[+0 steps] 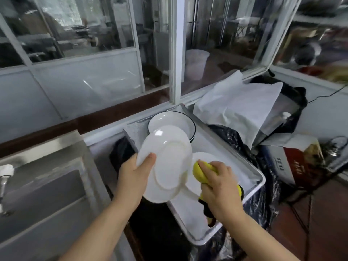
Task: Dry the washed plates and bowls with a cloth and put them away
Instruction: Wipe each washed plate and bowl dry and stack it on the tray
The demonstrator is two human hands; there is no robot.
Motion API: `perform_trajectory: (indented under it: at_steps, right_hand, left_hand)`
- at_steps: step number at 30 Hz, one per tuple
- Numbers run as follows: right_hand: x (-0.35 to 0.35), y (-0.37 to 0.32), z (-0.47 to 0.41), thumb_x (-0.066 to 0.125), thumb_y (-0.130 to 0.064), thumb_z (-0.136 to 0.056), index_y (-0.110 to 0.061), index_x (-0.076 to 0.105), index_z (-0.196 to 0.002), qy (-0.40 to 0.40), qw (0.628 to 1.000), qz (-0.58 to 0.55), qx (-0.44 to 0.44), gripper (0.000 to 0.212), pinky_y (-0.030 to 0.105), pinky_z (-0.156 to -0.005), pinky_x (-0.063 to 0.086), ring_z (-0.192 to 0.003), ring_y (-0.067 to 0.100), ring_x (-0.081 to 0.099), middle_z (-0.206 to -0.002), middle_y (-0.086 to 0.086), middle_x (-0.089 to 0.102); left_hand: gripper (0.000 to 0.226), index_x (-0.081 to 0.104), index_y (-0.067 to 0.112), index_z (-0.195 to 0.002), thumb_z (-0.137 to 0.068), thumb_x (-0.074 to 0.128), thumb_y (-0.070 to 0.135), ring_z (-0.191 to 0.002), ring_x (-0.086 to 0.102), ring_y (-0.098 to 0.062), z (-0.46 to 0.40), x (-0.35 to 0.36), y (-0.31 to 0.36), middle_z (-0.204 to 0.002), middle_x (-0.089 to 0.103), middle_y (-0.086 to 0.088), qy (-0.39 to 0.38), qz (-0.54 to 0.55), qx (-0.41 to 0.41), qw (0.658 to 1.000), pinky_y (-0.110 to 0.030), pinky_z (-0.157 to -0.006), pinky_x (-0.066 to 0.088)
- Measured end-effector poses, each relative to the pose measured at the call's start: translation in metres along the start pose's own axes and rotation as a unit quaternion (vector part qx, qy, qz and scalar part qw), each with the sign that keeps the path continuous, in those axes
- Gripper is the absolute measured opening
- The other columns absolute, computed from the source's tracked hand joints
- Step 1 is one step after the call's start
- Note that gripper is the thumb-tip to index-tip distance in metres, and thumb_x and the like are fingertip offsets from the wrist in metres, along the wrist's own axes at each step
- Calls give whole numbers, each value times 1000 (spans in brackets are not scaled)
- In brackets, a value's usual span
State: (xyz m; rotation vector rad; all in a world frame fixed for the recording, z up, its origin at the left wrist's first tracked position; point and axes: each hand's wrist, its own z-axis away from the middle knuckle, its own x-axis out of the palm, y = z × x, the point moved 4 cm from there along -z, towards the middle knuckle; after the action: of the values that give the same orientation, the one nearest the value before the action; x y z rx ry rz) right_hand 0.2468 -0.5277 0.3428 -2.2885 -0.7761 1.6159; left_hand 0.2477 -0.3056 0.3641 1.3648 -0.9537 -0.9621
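My left hand (pixel 134 172) grips a white plate (pixel 166 162) by its left rim and holds it tilted above the metal tray (pixel 252 187), underside facing me. My right hand (pixel 218 185) clutches a yellow cloth (pixel 200 171) against the plate's right edge. A second white plate (pixel 205 157) lies in the tray beneath the cloth, partly hidden. At the tray's far end sits a small stack of white bowls with dark rims (pixel 177 119).
A steel sink (pixel 43 196) with a tap (pixel 5 178) lies to the left. Crumpled white paper (pixel 237 106) and black plastic bags (pixel 235 140) lie right of the tray, beside a cardboard box (pixel 293 164). Glass window panels (pixel 84 34) rise behind the counter.
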Motion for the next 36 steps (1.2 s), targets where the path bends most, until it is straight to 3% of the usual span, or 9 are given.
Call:
perform_trajectory:
  at_steps: [4,9,13,16,21,26,29,32,36]
  right_hand:
    - [-10,82,8,51,-15,-83,-27,54,-132,35,982,-109,153,51,31,-85,35,-103,13,38,-113,-7,41]
    - [-21,135,21,58,-13,-88,-45,60,-112,70,951,-183,239,39,33,-88,39,-104,13,46,-107,-19,42]
    - [-25,162,29,59,-12,-87,-51,57,-107,86,930,-212,286,44,26,-86,36,-102,5,46,-104,-20,43]
    - [-24,179,31,60,-20,-87,-47,60,-108,96,917,-228,314,34,18,-78,36,-99,-6,46,-101,-21,45]
    - [-15,193,31,61,-14,-86,-48,58,-108,96,903,-243,342,41,13,-77,34,-97,-16,45,-101,-21,46]
    - [-10,198,29,60,-12,-84,-41,60,-111,77,903,-244,345,40,14,-77,35,-97,-15,44,-104,-18,46]
    - [-9,200,27,61,-12,-84,-46,59,-107,77,904,-243,343,41,14,-76,35,-96,-14,45,-103,-17,46]
    - [-8,203,26,62,-13,-85,-43,61,-110,78,905,-240,342,39,13,-75,36,-95,-14,45,-102,-15,47]
    - [-7,207,27,61,-10,-85,-40,60,-115,71,903,-236,351,42,8,-71,38,-94,-13,45,-101,-14,47]
  left_hand:
    - [31,65,31,-74,-75,55,61,-65,62,-11,-12,64,-12,-67,66,8,-70,-223,87,968,-29,-57,44]
    - [27,68,22,-99,-95,50,42,-76,64,-19,-22,137,-43,-87,68,4,-167,-479,276,817,-28,-61,43]
    - [28,72,19,-75,-86,51,34,-53,62,-14,-18,174,-69,-67,66,6,-180,-523,455,698,-20,-36,39]
    - [21,78,18,-90,-79,65,30,-62,68,-12,-19,190,-92,-84,73,3,-162,-528,530,643,-21,-38,46]
    - [58,74,18,-106,-50,89,14,-87,71,-17,-22,201,-122,-104,73,0,-207,-541,523,625,-25,-63,56]
    - [48,73,16,-109,-62,73,9,-96,70,-22,-23,205,-146,-108,72,-4,-238,-541,538,601,-32,-76,58]
    - [30,73,16,-108,-90,50,23,-98,69,-22,-22,207,-160,-108,72,-5,-254,-539,535,600,-34,-79,58]
    - [51,73,17,-109,-88,38,47,-102,68,-21,-22,213,-172,-111,71,-4,-298,-566,477,603,-37,-85,56]
    - [53,73,16,-109,-87,37,47,-103,68,-22,-19,215,-182,-112,71,-6,-304,-567,458,613,-40,-86,55]
